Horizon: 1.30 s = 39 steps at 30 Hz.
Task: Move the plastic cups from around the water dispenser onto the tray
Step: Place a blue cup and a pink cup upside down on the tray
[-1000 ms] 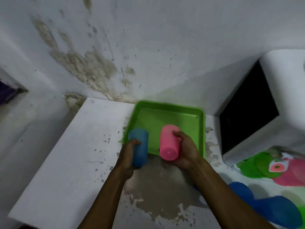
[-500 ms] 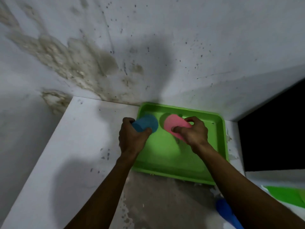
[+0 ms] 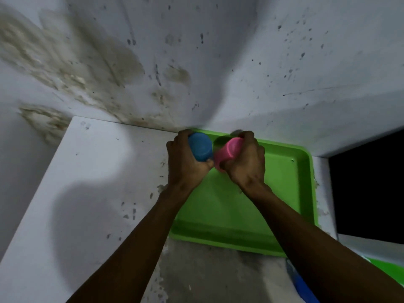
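A green tray [image 3: 290, 189] lies on the white counter against the stained wall. My left hand [image 3: 185, 165] grips a blue plastic cup [image 3: 200, 146] at the tray's far left corner. My right hand [image 3: 244, 162] grips a pink plastic cup [image 3: 227, 152], tilted, just to the right of the blue one. The two cups sit side by side and nearly touch. Whether their bottoms rest on the tray floor is hidden by my hands.
The white counter [image 3: 91, 193] stretches to the left, with worn grey patches near the front. A dark-fronted white appliance [image 3: 367, 189] stands at the right. A blue object [image 3: 302, 287] and something green [image 3: 391, 267] lie at the lower right.
Both hands have carried the cups farther over the tray toward its far left corner and closer together. The camera has come nearer and looks more steeply down.
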{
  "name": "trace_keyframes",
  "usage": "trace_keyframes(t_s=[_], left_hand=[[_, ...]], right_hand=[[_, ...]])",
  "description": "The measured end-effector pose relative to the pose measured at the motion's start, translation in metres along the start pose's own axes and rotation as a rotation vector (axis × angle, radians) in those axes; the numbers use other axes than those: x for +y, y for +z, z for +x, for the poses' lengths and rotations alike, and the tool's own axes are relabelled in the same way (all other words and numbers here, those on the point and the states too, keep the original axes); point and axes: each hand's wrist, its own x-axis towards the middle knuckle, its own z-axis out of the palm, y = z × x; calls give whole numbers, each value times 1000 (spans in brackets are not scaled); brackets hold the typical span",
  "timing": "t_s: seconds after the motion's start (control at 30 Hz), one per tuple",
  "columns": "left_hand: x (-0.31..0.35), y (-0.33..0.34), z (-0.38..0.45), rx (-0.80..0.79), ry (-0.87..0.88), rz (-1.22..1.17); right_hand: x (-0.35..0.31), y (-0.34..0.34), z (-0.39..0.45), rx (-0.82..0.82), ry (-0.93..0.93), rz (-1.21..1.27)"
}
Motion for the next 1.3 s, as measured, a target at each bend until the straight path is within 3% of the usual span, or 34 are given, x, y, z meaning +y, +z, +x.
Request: trace_keyframes(t_s=[0.63,1.03,1.17,1.3], left_hand=[[-12,6,-3,-56,131,4],[9,-5,-104,223,220,-33],[27,12,-151,138,216,-67],[51,35,-195,-63,290,-45]], right_hand=[[11,-3,-3,14,-61,-33],[50,-74,-92,17,-36,62],[73,-104,-135,9,-52,68],[100,-141,-175,29,-102,47]])
